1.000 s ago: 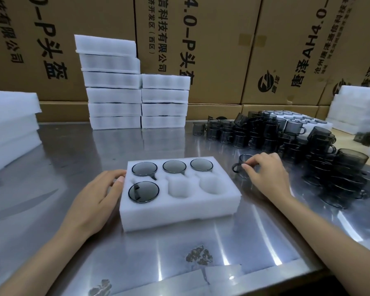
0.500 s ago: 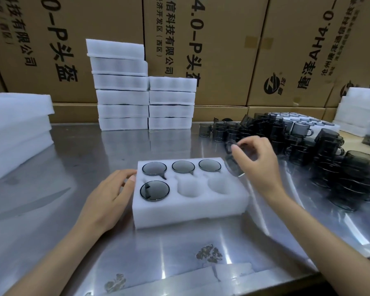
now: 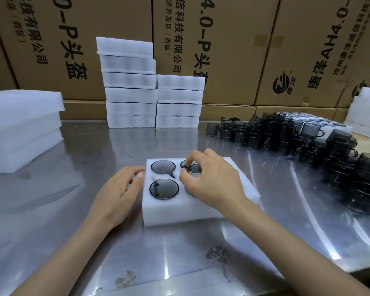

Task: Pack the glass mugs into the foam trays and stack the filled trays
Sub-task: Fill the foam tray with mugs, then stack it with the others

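Foam tray (image 3: 179,212) sits on the steel surface (image 3: 94,159), directly under both hands. Right hand (image 3: 212,180) is over the tray's middle, fingers pinched on a dark glass mug (image 3: 194,168), holding it by the rim and handle, tilted, above the front-middle pocket; can't tell if its base is touching the foam yet. Left hand (image 3: 118,193) lies flat and open against the tray's left edge, fingertips (image 3: 140,175) touching the foam, gripping nothing.

Tray contents: one seated mug (image 3: 163,167) in the back pocket just left of the right hand, another seated mug (image 3: 164,189) in the front pocket below it, both upright, sunk to the rim. A third rim shows partly behind the right hand's fingers in the back-middle pocket. Pockets under and right of the right hand are hidden.

Loose mugs (image 3: 297,137) are piled in a big cluster on the surface, well to the right of and beyond the right hand, some stacked. Two stacks of filled trays (image 3: 152,99) stand beyond both hands against cardboard boxes (image 3: 233,50). Foam sheets (image 3: 24,129) are piled far left of the left hand; more white foam (image 3: 365,110) at the far right edge.
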The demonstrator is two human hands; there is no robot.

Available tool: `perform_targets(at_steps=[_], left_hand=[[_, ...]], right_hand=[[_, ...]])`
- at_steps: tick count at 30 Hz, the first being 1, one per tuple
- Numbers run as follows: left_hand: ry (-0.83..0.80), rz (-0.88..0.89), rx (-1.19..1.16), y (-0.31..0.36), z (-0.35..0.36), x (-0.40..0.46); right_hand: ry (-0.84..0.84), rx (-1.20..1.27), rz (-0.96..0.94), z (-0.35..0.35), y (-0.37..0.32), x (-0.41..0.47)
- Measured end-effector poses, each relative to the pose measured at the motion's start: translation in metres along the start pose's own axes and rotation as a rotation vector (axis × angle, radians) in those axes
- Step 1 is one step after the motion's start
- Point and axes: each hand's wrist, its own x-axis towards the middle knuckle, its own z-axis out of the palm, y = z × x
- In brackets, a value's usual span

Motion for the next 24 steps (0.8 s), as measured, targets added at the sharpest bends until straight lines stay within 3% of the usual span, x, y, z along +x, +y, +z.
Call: perform_targets(at_steps=[9,14,19,24], left_hand=[[0.080,-0.019,-0.077,0.007,-0.007,-0.002],[0.114,0.188,-0.079,0.032,-0.021,-0.010],[-0.066,0.571,0.150,0.067,-0.007,-0.022],[-0.196,0.607,0.302,0.066,0.002,-0.027]], right_hand=[[-0.076,0.051,-0.010,-0.014,0.016,-0.009],[0.046,0.160,-0.184,-0.021,0.040,-0.031],[0.148,0.109,-0.306,-0.010,0.050,-0.044],[0.126,0.046,-0.376,-0.006,0.046,-0.047]])
